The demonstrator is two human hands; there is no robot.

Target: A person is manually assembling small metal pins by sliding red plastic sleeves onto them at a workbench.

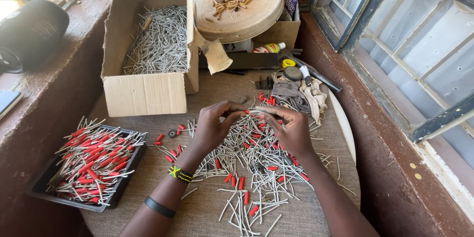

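My left hand (213, 127) and my right hand (292, 129) meet over a loose heap of thin grey sticks (256, 158) mixed with short red tubes (241, 183) on a cloth-covered round table (207, 207). Both hands pinch the same grey stick (253, 112) between their fingertips, just above the heap. A beaded band and a black band circle my left wrist. To the left a black tray (121, 187) holds several grey sticks fitted with red tubes.
An open cardboard box (143, 93) of bare grey sticks stands at the back left. Behind it a round tan lid (247, 17) carries small beads. A glue bottle (269, 47), tape rolls and a rag (301, 93) lie at the back right. Brown ledges flank the table; a window is on the right.
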